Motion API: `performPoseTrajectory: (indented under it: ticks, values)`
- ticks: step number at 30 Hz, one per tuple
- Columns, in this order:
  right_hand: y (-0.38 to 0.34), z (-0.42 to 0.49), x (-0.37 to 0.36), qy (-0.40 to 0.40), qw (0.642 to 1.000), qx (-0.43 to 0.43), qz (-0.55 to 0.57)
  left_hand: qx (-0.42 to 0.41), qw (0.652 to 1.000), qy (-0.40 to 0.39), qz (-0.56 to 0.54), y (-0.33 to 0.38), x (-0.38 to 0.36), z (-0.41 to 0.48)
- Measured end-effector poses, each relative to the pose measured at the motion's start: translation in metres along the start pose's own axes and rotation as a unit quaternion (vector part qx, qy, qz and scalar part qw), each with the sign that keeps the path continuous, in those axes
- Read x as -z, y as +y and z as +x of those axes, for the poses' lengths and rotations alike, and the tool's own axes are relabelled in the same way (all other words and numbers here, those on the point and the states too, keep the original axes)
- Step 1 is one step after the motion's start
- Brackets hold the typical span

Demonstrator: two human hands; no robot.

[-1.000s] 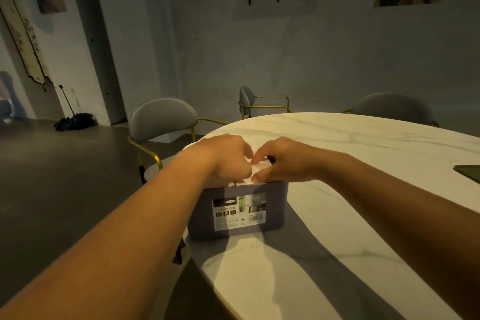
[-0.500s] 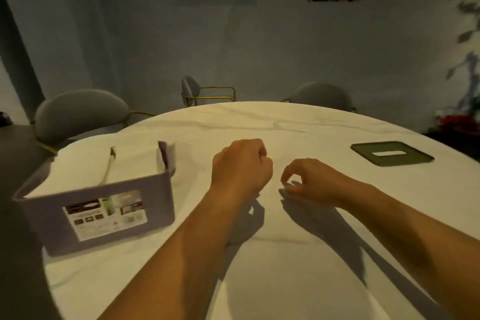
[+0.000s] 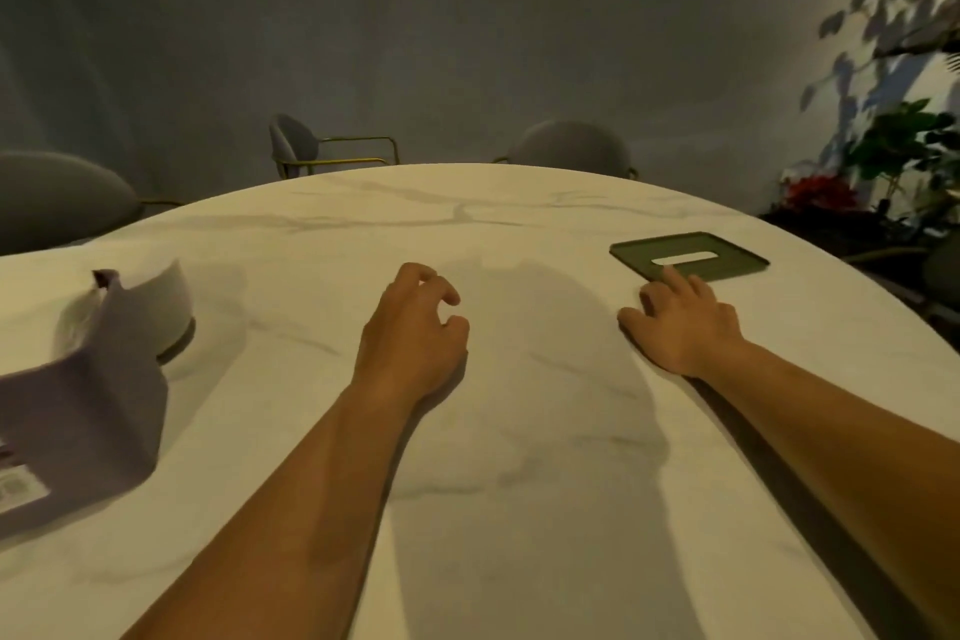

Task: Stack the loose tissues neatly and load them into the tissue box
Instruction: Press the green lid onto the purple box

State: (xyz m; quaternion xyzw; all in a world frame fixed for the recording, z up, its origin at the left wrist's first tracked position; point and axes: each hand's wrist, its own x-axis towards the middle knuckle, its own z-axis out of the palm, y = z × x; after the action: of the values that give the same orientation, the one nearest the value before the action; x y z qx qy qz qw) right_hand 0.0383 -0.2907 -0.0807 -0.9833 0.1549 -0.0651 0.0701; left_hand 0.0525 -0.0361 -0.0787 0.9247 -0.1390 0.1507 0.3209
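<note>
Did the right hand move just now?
Yes. Measured against the green slotted lid, the right hand has moved forward and to the right: earlier a gap lay between them, now its fingers reach the lid's near edge.

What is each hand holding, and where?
Nothing is held. The left hand hangs empty; the right hand touches the green lid at its near edge.

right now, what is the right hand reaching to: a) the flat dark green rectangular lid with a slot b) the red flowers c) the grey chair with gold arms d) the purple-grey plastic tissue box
a: the right hand has its index finger stretched to the near edge of the flat dark green rectangular lid, while the purple-grey tissue box stands far off to the left.
</note>
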Motion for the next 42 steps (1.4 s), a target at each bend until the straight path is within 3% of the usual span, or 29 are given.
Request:
performPoseTrajectory:
  ticks: [4, 10, 16, 18, 20, 23, 26, 28, 30, 34, 38, 42]
  values:
    - [-0.001, 0.003, 0.000, 0.035, 0.999, 0.007, 0.023, 0.010, 1.000, -0.020, 0.011, -0.001, -0.002, 0.002]
    - [-0.034, -0.025, 0.000, 0.083, 0.987, 0.136, 0.031, 0.028, 0.999, -0.014, 0.022, 0.000, -0.001, 0.000]
    - [-0.083, -0.068, 0.005, -0.003, 0.953, 0.261, 0.151, 0.071, 0.996, 0.006, -0.049, -0.009, 0.003, 0.000]
    - [-0.091, -0.076, 0.009, 0.001, 0.940, 0.291, 0.178, 0.068, 0.997, 0.000, -0.044, -0.009, 0.003, 0.000]
    - [-0.091, -0.074, 0.015, 0.052, 0.938, 0.274, 0.204, 0.065, 0.997, -0.006, -0.040, -0.009, 0.002, 0.000]
    - [-0.071, -0.047, 0.021, 0.109, 0.965, 0.157, 0.181, 0.059, 0.998, -0.011, -0.017, -0.010, 0.000, 0.001]
    - [-0.040, -0.027, 0.016, 0.059, 0.993, 0.029, 0.100, 0.042, 0.999, -0.016, 0.027, -0.009, -0.003, 0.000]
    - [-0.027, -0.025, 0.007, 0.052, 0.997, -0.009, 0.061, 0.027, 0.998, -0.026, 0.053, -0.007, -0.003, 0.000]
    - [-0.024, -0.025, 0.002, 0.068, 0.995, -0.005, 0.068, 0.015, 0.997, -0.040, 0.062, -0.004, -0.003, 0.000]
    - [-0.032, -0.026, 0.004, 0.027, 0.976, 0.010, 0.214, 0.016, 0.999, -0.039, 0.017, -0.005, -0.005, -0.001]
    - [-0.037, -0.033, 0.007, 0.035, 0.941, 0.000, 0.337, 0.065, 0.995, 0.012, -0.072, -0.006, -0.001, -0.004]
    - [-0.058, -0.043, 0.022, 0.071, 0.916, 0.017, 0.395, 0.064, 0.993, 0.060, -0.081, -0.004, 0.020, -0.009]
